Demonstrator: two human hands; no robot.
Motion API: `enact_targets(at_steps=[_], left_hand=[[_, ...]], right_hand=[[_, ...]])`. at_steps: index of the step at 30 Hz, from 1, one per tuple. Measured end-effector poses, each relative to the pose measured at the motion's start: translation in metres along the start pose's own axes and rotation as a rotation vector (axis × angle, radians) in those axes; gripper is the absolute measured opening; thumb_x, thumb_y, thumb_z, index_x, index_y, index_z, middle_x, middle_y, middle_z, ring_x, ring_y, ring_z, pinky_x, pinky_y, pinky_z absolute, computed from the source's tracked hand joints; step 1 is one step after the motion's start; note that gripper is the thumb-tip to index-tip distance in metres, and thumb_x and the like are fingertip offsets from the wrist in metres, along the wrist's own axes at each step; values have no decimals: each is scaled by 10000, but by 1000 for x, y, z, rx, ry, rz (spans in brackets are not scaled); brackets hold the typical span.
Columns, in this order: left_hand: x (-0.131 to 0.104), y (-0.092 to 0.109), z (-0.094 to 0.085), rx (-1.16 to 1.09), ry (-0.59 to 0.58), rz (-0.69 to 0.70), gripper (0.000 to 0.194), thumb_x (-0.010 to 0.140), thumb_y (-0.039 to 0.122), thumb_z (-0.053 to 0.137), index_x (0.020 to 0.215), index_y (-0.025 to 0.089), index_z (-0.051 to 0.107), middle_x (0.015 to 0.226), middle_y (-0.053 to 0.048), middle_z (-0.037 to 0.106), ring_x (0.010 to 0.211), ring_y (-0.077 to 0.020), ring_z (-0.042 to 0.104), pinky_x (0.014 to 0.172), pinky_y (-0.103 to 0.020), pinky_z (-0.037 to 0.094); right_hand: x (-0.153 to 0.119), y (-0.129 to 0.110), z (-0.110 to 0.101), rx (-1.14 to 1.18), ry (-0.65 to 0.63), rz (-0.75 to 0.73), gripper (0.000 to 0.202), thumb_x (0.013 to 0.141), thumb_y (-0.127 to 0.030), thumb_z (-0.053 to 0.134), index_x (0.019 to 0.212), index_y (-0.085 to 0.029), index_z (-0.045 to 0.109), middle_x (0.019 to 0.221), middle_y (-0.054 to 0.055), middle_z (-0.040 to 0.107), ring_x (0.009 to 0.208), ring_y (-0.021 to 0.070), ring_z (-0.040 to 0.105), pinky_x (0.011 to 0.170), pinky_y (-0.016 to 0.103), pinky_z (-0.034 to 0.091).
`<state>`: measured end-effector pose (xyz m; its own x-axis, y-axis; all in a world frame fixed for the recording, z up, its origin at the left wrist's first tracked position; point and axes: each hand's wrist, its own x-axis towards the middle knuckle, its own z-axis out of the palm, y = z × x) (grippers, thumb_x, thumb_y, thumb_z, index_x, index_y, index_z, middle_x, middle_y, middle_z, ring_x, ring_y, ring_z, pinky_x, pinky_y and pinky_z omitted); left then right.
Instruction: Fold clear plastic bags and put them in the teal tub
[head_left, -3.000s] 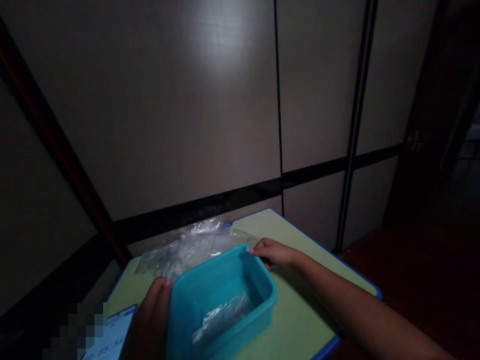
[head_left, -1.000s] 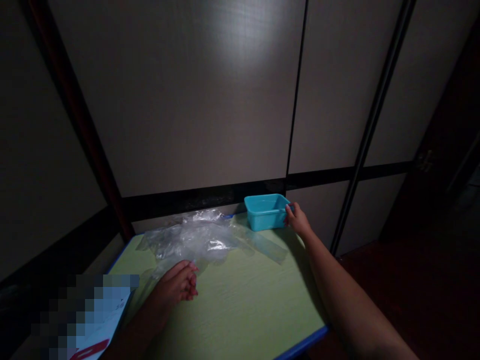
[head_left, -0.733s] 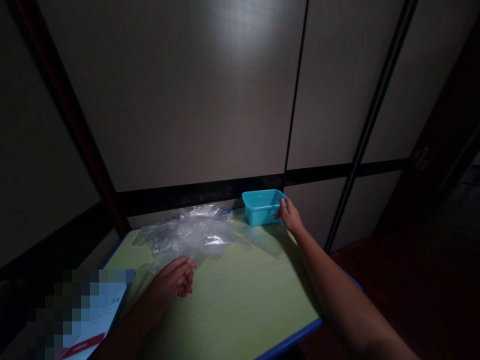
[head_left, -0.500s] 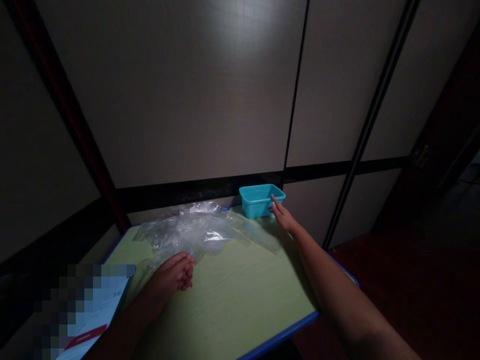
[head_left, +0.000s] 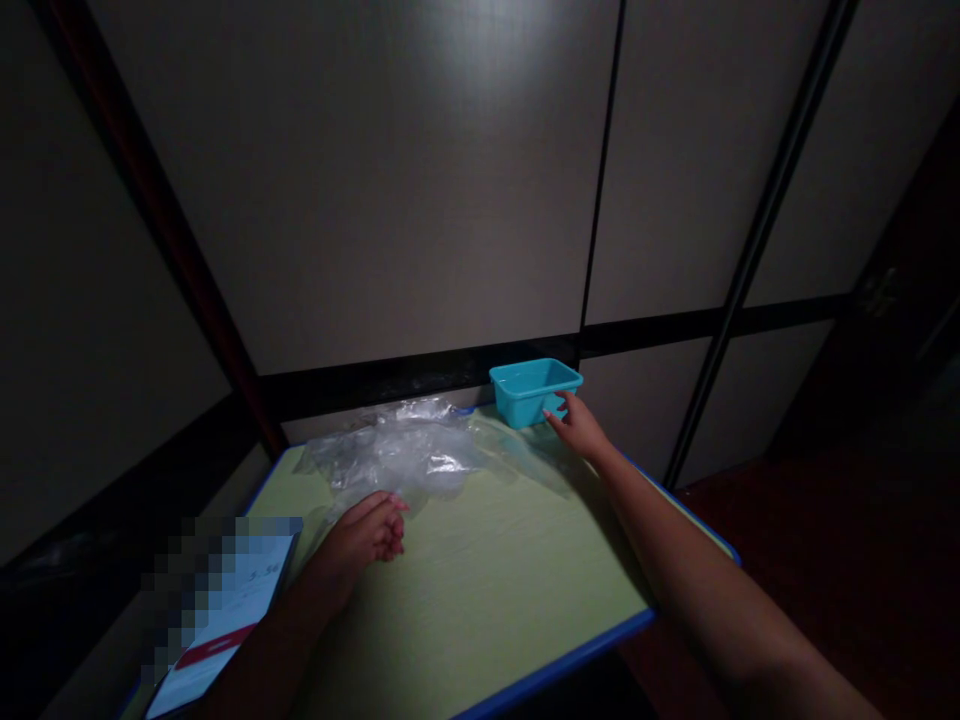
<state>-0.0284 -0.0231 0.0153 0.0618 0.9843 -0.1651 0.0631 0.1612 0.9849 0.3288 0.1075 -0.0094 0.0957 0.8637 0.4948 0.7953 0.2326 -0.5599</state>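
Note:
At the back edge of the table stands a turquoise plastic basket (head_left: 517, 405), upright, with a rim and no contents that I can make out. My right hand (head_left: 579, 428) is at its near right side, thumb and fingers apart; whether the fingertips touch the wall I cannot tell. Crumpled clear plastic bags (head_left: 405, 450) lie spread to the left of the basket. Just in front of them, my left hand (head_left: 371, 530) hovers low over the tabletop with its fingers curled in, and nothing shows in it.
The light green table (head_left: 495, 580) has a blue edge. A flat, pale blue thing with a red band (head_left: 217, 645), partly blurred out, lies at the left by my forearm. Panelled cabinet doors (head_left: 420, 200) rise right behind the table.
My right thumb and fingers have spread wider beside the basket. The whole view has shifted slightly; the basket and the plastic bags keep their places on the table. My left hand stays curled.

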Motion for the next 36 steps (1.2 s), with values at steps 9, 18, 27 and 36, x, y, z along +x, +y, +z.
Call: enact_targets(at_steps=[9, 18, 27, 36], left_hand=[[3, -3, -1, 23, -54, -10, 290, 627, 419, 608, 771, 179, 535, 578, 41, 539, 487, -115, 522, 503, -239, 367], [3, -2, -3, 14, -22, -1, 340, 627, 459, 619, 784, 170, 534, 579, 42, 538, 478, -108, 520, 504, -237, 366], [1, 0, -2, 29, -42, 6, 330, 646, 459, 607, 780, 165, 539, 581, 41, 535, 478, -106, 525, 496, -231, 358], [1, 1, -2, 27, -50, -12, 387, 626, 513, 632, 771, 166, 539, 573, 34, 544, 474, -116, 533, 495, -238, 359]], right_hand=[[-17, -19, 7, -132, -234, -32, 381, 730, -417, 681, 992, -171, 555, 865, 57, 625, 742, 168, 572, 629, 244, 404], [-18, -21, 7, -232, -418, 15, 336, 716, -382, 713, 936, -152, 607, 830, 74, 657, 691, 166, 569, 570, 232, 365], [-20, -21, 5, -323, -448, 2, 452, 691, -421, 724, 1007, -119, 608, 995, 132, 643, 830, 200, 582, 632, 238, 385], [-18, -25, 5, -355, -557, -12, 188, 733, -332, 691, 750, -146, 673, 754, 63, 669, 669, 159, 555, 540, 232, 317]])
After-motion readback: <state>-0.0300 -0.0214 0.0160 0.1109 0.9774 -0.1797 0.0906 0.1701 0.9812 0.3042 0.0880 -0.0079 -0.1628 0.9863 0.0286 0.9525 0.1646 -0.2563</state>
